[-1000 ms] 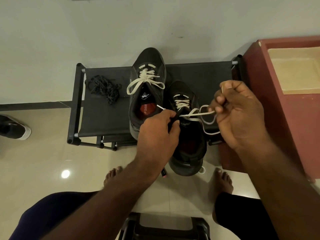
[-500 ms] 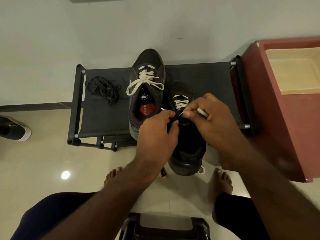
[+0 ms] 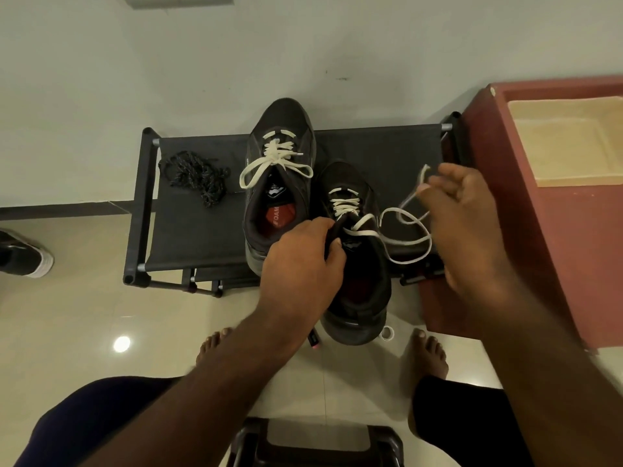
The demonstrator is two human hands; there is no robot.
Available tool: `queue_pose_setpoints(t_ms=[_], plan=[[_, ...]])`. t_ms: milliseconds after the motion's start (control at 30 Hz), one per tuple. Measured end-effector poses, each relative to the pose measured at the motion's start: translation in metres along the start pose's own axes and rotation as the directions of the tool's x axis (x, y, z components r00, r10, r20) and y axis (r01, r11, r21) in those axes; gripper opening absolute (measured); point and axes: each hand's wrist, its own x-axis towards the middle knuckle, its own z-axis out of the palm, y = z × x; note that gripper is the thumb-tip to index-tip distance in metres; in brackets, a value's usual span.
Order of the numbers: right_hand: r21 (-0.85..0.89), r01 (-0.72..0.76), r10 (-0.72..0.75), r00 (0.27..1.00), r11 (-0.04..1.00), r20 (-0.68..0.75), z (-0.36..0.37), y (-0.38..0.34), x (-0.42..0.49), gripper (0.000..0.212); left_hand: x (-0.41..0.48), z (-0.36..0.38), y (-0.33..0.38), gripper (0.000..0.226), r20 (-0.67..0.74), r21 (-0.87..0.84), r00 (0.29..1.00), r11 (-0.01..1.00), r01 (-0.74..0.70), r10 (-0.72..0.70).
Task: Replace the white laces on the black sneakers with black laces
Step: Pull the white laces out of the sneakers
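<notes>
Right hand [image 3: 468,210] has swung back out to the right vs 0.5 s ago, dragging the loose white flat lace [image 3: 409,242] w/ it, pinched at the fingertips. Left hand [image 3: 303,264] grips the tongue area of the near black low-top sneaker [image 3: 364,298], heel sticking out past the front of the black fabric shoe rack [image 3: 188,230]. Hands are well apart. 2nd black sneaker [image 3: 286,119] sits just beside it, white lace tied. Over on the rack's left end lies the tangled pile of black laces [image 3: 194,175], away from both hands.

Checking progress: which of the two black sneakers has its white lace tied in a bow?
The sneaker on the left, untouched; its bow is intact. The other sneaker, gripped by the left hand, has its lace pulled loose.
</notes>
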Motion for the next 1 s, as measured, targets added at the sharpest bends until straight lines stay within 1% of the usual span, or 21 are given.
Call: queue_pose_setpoints(t_ms=[33, 67, 100, 133, 200, 267, 333, 367, 400, 433, 500, 533, 567, 633, 667, 700, 767, 833, 933, 1000], plan=[[-0.109, 0.078, -0.076, 0.997, 0.991, 0.022, 0.0, 0.0, -0.002, 0.05, 0.001, 0.0, 0.0, 0.024, 0.012, 0.022, 1.0, 1.0, -0.002, 0.001], [-0.182, 0.171, -0.162, 0.985, 0.968, 0.062, 0.0, 0.0, -0.006, 0.054, 0.001, 0.0, 0.001, 0.023, 0.022, 0.05, 1.0, 0.999, -0.005, 0.004], [-0.204, 0.259, -0.236, 0.963, 0.944, 0.13, 0.002, -0.001, -0.011, 0.052, 0.001, 0.001, 0.001, 0.021, 0.029, 0.081, 1.0, 0.997, -0.011, 0.008], [-0.2, 0.321, -0.279, 0.936, 0.926, 0.212, 0.005, 0.0, -0.015, 0.045, 0.002, 0.001, 0.0, 0.02, 0.034, 0.11, 0.999, 0.994, -0.019, 0.016], [-0.226, 0.406, -0.305, 0.875, 0.886, 0.375, 0.01, 0.003, -0.022, 0.035, 0.003, 0.002, 0.001, 0.02, 0.039, 0.146, 0.999, 0.989, -0.029, 0.024], [-0.257, 0.475, -0.323, 0.824, 0.841, 0.466, 0.012, 0.007, -0.025, 0.026, 0.004, 0.003, 0.001, 0.021, 0.047, 0.164, 0.999, 0.986, -0.023, 0.015], [-0.245, 0.463, -0.306, 0.82, 0.852, 0.484, 0.01, 0.004, -0.026, 0.011, 0.003, 0.004, 0.0, 0.021, 0.052, 0.182, 0.999, 0.983, -0.023, 0.014], [-0.233, 0.452, -0.298, 0.819, 0.861, 0.49, 0.008, 0.001, -0.028, 0.008, 0.003, 0.004, -0.001, 0.021, 0.051, 0.186, 0.999, 0.982, -0.026, 0.017], [-0.22, 0.449, -0.291, 0.81, 0.866, 0.509, 0.006, -0.002, -0.029, 0.009, 0.003, 0.004, -0.001, 0.02, 0.048, 0.183, 0.999, 0.983, -0.029, 0.02], [-0.201, 0.442, -0.272, 0.788, 0.874, 0.553, 0.005, -0.005, -0.032, 0.01, 0.002, 0.004, -0.002, 0.019, 0.048, 0.177, 0.999, 0.984, -0.028, 0.02], [-0.153, 0.393, -0.19, 0.704, 0.907, 0.685, 0.002, -0.014, -0.041, 0.009, 0.002, 0.004, -0.004, 0.018, 0.057, 0.162, 0.998, 0.987, -0.024, 0.015], [-0.148, 0.36, -0.148, 0.675, 0.921, 0.722, -0.001, -0.017, -0.043, 0.01, 0.002, 0.004, -0.003, 0.019, 0.062, 0.158, 0.998, 0.987, -0.024, 0.014], [-0.155, 0.333, -0.123, 0.679, 0.93, 0.723, -0.004, -0.02, -0.043, 0.011, 0.002, 0.004, -0.003, 0.021, 0.063, 0.158, 0.998, 0.987, -0.027, 0.017], [-0.182, 0.334, -0.146, 0.753, 0.925, 0.641, -0.01, -0.021, -0.037, 0.006, 0.002, 0.003, -0.001, 0.026, 0.062, 0.152, 0.998, 0.988, -0.039, 0.03], [-0.203, 0.349, -0.17, 0.789, 0.915, 0.59, -0.011, -0.019, -0.032, 0.007, 0.002, 0.002, 0.0, 0.029, 0.062, 0.147, 0.997, 0.988, -0.045, 0.037], [-0.234, 0.359, -0.178, 0.811, 0.903, 0.558, -0.01, -0.016, -0.028, 0.015, 0.002, 0.002, 0.0, 0.03, 0.064, 0.144, 0.997, 0.988, -0.052, 0.043], [-0.314, 0.369, -0.141, 0.814, 0.875, 0.563, -0.006, -0.008, -0.023, 0.029, 0.001, 0.002, 0.001, 0.031, 0.064, 0.141, 0.997, 0.988, -0.061, 0.053], [-0.373, 0.384, -0.093, 0.791, 0.845, 0.604, -0.002, -0.001, -0.022, 0.039, -0.001, 0.002, 0.0, 0.031, 0.065, 0.133, 0.997, 0.989, -0.057, 0.048], [-0.419, 0.398, -0.054, 0.775, 0.816, 0.63, 0.001, 0.004, -0.021, 0.053, -0.003, 0.005, 0.0, 0.028, 0.057, 0.12, 0.997, 0.991, -0.057, 0.05], [-0.427, 0.399, -0.045, 0.77, 0.811, 0.636, 0.004, 0.008, -0.022, 0.06, -0.004, 0.006, 0.001, 0.033, 0.041, 0.103, 0.998, 0.994, -0.047, 0.043]])
